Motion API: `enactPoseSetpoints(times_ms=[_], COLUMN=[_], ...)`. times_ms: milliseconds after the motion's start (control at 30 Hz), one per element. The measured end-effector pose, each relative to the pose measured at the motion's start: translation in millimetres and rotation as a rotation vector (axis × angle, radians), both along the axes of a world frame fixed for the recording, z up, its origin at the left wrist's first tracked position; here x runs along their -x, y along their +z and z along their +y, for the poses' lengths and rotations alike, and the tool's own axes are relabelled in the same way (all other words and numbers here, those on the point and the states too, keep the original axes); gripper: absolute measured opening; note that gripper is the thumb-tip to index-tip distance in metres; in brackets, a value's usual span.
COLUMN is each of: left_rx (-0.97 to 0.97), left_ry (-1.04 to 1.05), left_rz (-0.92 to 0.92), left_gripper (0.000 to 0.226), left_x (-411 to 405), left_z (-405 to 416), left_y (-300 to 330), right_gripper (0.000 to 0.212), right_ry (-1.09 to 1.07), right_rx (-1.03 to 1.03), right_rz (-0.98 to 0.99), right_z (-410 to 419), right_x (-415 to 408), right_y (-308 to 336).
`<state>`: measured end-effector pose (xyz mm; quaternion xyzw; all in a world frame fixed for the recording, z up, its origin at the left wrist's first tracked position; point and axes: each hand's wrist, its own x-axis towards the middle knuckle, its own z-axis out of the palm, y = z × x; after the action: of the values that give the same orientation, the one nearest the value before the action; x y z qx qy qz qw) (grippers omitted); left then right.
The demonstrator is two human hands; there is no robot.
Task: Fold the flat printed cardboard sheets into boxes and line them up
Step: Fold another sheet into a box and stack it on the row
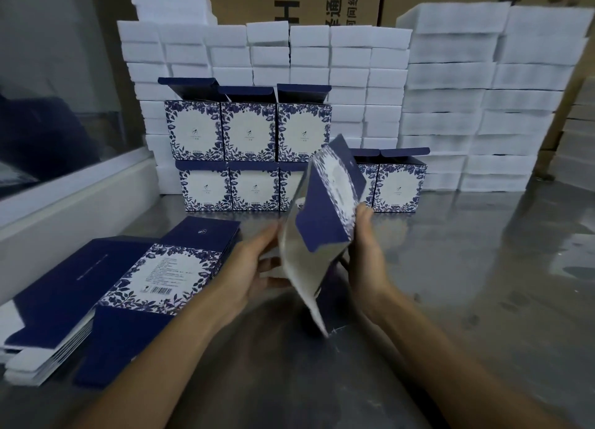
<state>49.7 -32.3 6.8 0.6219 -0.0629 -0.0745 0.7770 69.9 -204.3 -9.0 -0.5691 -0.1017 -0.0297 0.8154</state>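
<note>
Folding a sheet over the table

My left hand [257, 267] and right hand [367, 251] grip the half-folded cardboard sheet [325, 209] mid-air; flat sheets [128, 287] at 9 o'clock, finished boxes [248, 158] at 12.

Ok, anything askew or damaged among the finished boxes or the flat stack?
Nothing damaged. The folded boxes stand in two tidy rows. The flat sheet stack is fanned, with its top sheet skewed. Left hand and right hand hold a half-folded sheet.
</note>
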Motion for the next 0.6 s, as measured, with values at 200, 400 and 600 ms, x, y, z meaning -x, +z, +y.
enactPoseSetpoints(times_ms=[200,400,600], left_rx=[-0.012,0.12,0.107], left_ry=[-0.116,0.009,0.184], left_rz=[-0.049,0.07,0.164], left_gripper=[0.033,0.064,0.045], left_x=[6.9,-0.2,-8.7], left_z=[-15.9,-4.8,17.5], left_y=[-8.8,-1.8,-8.0], right_gripper=[0.047,0.06,0.018], right_ry=[0.092,0.071,-0.135], right_rx=[0.14,-0.277,-0.488], right_rz=[-0.191,0.091,0.33], right_z=[18.3,19.8,-26.8], right_x=[11.5,11.7,-2.9], right_y=[-10.2,1.0,4.1])
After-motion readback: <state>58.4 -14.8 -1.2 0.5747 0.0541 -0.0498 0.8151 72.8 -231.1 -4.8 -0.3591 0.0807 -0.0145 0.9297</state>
